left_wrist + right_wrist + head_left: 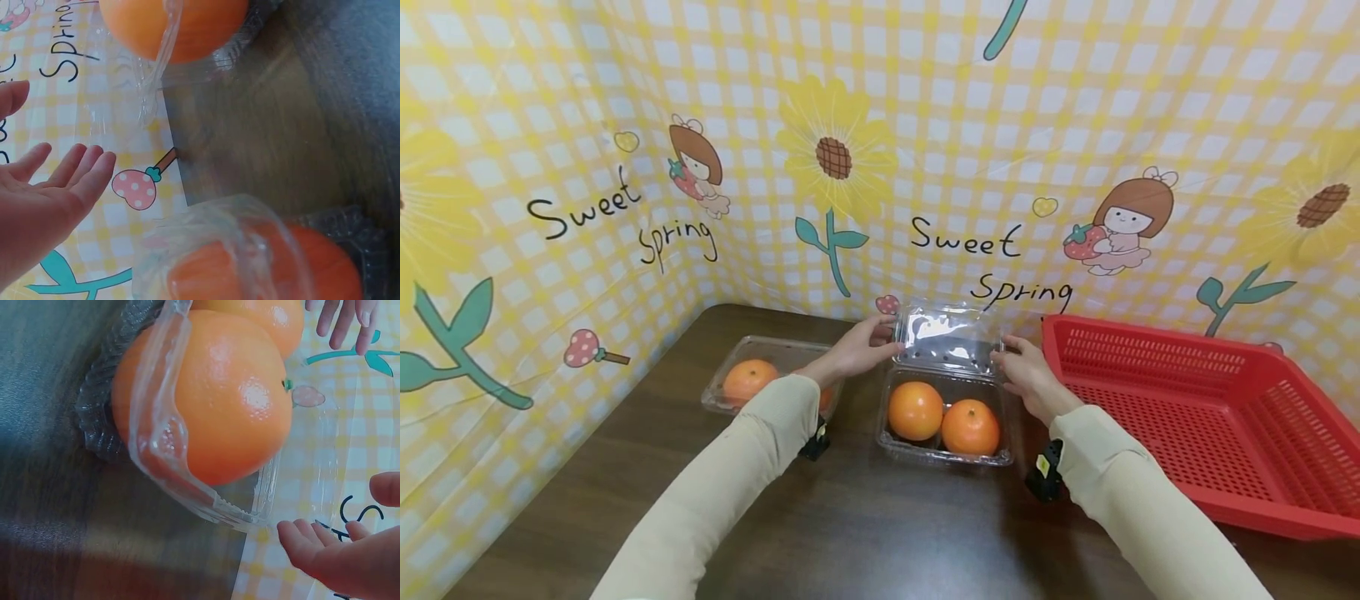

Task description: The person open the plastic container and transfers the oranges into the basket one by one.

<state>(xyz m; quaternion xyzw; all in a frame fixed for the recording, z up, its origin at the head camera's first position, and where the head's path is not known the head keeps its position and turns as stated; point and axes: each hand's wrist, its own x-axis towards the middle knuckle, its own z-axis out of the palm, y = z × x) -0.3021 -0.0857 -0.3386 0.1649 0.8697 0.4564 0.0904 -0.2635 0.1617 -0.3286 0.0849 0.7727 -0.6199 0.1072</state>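
A clear plastic clamshell box [943, 457] sits on the table with two oranges, a left one [915, 411] and a right one [971, 427], in its base. Its transparent lid [951, 329] stands raised at the back. My left hand [863, 345] is at the lid's left edge, fingers extended and thumb apart in the left wrist view. At the lid's right edge is my right hand [1032, 377]; its fingers [306, 540] look nearly straight beside the clear plastic in the right wrist view. Whether the fingertips touch the lid is hard to tell.
Left of the box, a second clear container [718, 390] holds oranges, one partly hidden by my left forearm. A red perforated basket [1195, 425] stands on the right. Behind the brown table [880, 533] hangs a yellow checked cloth [940, 167].
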